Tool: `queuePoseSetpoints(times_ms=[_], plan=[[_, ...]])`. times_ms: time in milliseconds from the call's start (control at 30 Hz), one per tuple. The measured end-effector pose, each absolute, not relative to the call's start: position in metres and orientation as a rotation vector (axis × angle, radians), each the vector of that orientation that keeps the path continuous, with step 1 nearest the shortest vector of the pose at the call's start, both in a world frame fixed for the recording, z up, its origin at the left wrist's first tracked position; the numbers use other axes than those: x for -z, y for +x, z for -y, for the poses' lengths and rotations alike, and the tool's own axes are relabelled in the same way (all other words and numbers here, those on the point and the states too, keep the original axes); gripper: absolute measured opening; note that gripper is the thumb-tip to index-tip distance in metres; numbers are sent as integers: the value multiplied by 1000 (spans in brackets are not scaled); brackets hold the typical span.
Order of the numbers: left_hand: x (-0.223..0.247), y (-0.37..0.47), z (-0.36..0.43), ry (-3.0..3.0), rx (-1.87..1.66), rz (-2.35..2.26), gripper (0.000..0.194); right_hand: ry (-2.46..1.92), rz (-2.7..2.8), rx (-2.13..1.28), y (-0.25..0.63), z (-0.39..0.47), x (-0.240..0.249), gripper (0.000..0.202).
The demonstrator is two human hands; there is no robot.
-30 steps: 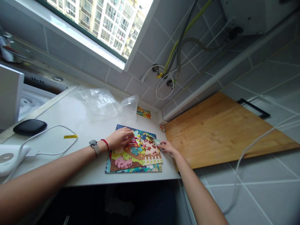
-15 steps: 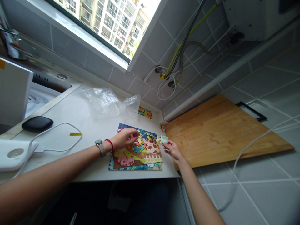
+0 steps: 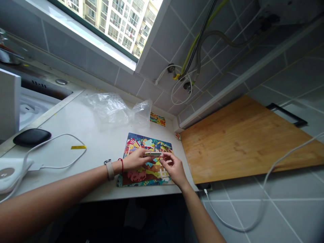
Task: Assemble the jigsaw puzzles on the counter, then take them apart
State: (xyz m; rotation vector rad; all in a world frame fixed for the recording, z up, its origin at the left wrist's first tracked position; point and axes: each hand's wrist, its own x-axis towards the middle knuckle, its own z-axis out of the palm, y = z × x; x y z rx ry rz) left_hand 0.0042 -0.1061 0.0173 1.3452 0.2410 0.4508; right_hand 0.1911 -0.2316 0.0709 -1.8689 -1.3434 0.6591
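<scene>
Between my two hands are puzzle pieces, seen nearly edge-on above the puzzle. My left hand, with a watch and a red string at the wrist, pinches their left end. The fingers of my right hand close on the right end. Beneath both hands lies a colourful farm puzzle with a pink pig and a white fence, and loose pieces rest on its upper part. My hands cover its middle.
Clear plastic wrap and a small picture card lie behind the puzzle. A wooden board is at the right. A black oval case and a white cable are at the left.
My right hand has moved left over the puzzle with its pieces, now turned edge-on. My left hand has moved slightly down and taken hold of their other end.
</scene>
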Motion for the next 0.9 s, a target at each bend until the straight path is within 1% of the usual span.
queuePoseSetpoints(times_ms=[100,167,200,300,333,400,500,633,733,900], plan=[[-19,4,102,1150,-406,-325,43,-2010,1397,-230,233,227,-70,44],[-17,4,100,1085,-419,-360,43,-2038,1417,-99,256,218,-61,48],[-16,4,100,1071,-431,-372,42,-2027,1416,-105,264,211,-56,46],[-14,5,98,1062,-442,-378,42,-1964,1351,-284,279,190,-40,29],[-14,5,97,1060,-433,-372,44,-1946,1319,-336,283,183,-37,27],[-15,5,97,1047,-403,-371,48,-1925,1258,-389,289,171,-34,31],[-17,4,97,1030,-341,-406,51,-1899,1156,-450,301,158,-37,43],[-17,4,99,1023,-291,-406,41,-1860,1039,-608,310,151,-46,53],[-12,5,99,989,-284,-409,36,-1821,977,-692,303,152,-52,55],[-8,6,96,875,-305,-505,38,-1610,824,-878,270,165,-64,50]])
